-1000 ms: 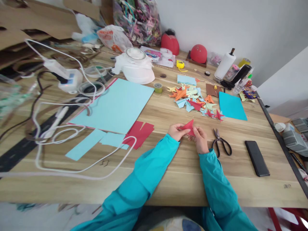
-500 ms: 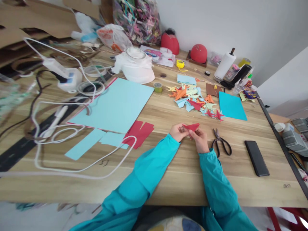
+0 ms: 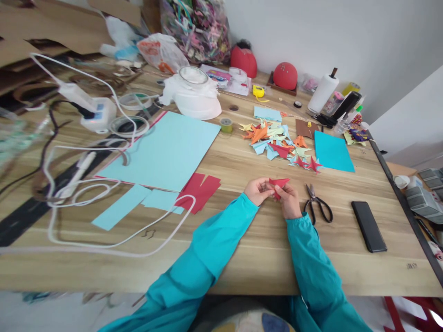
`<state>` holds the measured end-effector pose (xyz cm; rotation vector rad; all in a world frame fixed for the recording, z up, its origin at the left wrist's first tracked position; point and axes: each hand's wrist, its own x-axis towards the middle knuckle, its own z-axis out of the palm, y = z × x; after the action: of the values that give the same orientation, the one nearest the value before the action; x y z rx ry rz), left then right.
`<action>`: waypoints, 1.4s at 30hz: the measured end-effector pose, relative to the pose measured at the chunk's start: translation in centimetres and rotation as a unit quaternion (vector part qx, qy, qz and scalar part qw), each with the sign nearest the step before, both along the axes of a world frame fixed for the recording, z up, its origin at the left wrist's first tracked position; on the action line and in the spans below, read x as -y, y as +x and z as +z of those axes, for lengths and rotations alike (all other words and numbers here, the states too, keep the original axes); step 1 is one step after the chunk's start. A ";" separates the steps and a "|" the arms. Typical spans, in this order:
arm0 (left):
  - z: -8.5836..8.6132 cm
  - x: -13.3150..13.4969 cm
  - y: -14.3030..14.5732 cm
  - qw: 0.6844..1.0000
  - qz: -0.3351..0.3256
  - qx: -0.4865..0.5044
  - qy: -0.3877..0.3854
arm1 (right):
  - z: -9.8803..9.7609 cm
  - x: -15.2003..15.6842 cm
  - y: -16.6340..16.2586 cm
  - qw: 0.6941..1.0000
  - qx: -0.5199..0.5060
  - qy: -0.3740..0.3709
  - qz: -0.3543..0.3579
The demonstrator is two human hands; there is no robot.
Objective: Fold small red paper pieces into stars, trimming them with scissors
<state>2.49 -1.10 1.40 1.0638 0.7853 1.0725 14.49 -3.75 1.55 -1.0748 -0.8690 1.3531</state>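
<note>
Both my hands meet just above the wooden table (image 3: 263,258), pinching a small folded piece of red paper (image 3: 279,182). My left hand (image 3: 256,190) grips its left end with closed fingers. My right hand (image 3: 290,202) is curled round its right part, and the pointed tip sticks out to the right. Black scissors (image 3: 318,207) lie right beside my right hand. A pile of folded paper shapes (image 3: 278,145) in orange, blue, green and red lies farther back.
A black phone (image 3: 368,226) lies at the right. A large light-blue sheet (image 3: 166,152), blue strips (image 3: 121,210) and cut red paper (image 3: 199,191) lie at the left, with white cables (image 3: 114,240) looped over them. A teal sheet (image 3: 332,151), paper towel roll (image 3: 322,93) and white bowl-shaped object (image 3: 194,99) stand behind.
The red paper went from standing up between my hands to lying flatter and narrower, its tip pointing right. My hands stayed in place, fingers working on it.
</note>
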 end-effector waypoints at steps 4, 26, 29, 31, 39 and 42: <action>0.0 0.0 0.0 1.000 -0.024 0.012 0.004 | 0.2 0.0 -0.1 1.000 -0.019 -0.005 -0.023; 0.0 -0.3 -0.1 0.995 -0.066 0.073 -0.035 | 0.0 0.0 -0.1 0.999 -0.021 0.019 -0.041; -0.3 -0.4 0.1 0.996 -0.045 0.062 -0.035 | -0.1 0.0 -0.2 0.999 0.005 0.018 -0.046; -0.6 -0.4 0.2 0.998 -0.019 0.045 -0.038 | 0.0 0.1 -0.2 0.998 0.022 0.018 -0.055; -1.4 -0.7 0.3 0.997 -0.004 0.037 -0.063 | -0.3 0.0 -0.3 0.998 0.037 0.008 -0.059; -1.1 -0.7 0.2 0.996 0.017 0.040 -0.072 | -0.2 -0.1 -0.2 0.998 0.011 0.000 -0.055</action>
<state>2.70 -0.35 0.33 0.8831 0.8055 1.0645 14.24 -3.68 1.32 -1.1229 -0.8145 1.2528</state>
